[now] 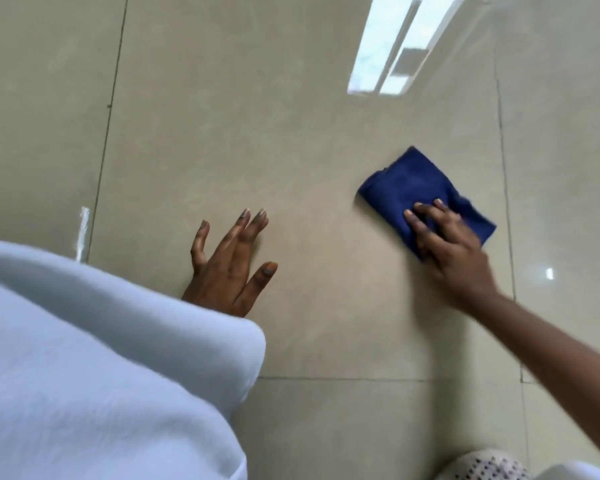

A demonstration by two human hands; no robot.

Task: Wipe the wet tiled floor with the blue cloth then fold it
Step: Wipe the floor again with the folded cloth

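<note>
A dark blue cloth (413, 185), folded into a thick pad, lies on the glossy beige tiled floor (291, 150) right of centre. My right hand (447, 244) presses down on the cloth's near half with straight fingers spread over it; the hand looks slightly blurred. My left hand (229, 261) rests flat on the floor left of centre, fingers spread, holding nothing. The left wrist is hidden under a pale blue sleeve (101, 358).
Grout lines (104, 161) run up the left and right sides and across the near floor. A window reflection (395, 46) shines at the top. A small white streak (83, 233) sits near the left grout line. A dotted white fabric (482, 465) shows at the bottom right.
</note>
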